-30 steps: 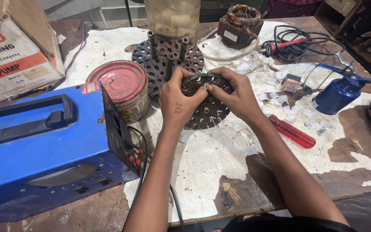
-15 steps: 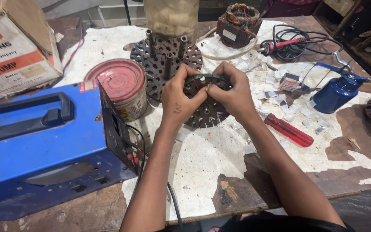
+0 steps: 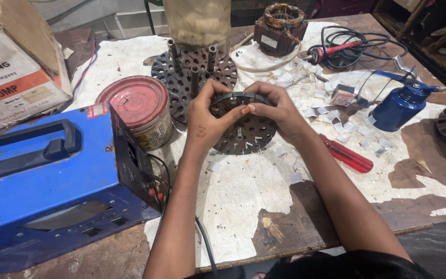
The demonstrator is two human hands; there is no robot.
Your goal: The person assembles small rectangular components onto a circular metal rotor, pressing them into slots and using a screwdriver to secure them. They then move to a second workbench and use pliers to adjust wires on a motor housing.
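Observation:
My left hand and my right hand both grip a dark round perforated metal disc with a raised rim, tilted up off the workbench at the middle of the view. My thumbs meet on its upper face near the rim. A second perforated dark disc with upright metal posts lies just behind it. A red round tin stands to the left of my left hand.
A blue metal box with a black handle fills the near left, a cardboard carton behind it. A red-handled screwdriver, a blue oil can, a motor stator, a soldering iron and paper scraps lie right.
Both hands have lifted the disc's near rim and shifted their fingers a little along it. The view has drifted slightly; other things stay in place.

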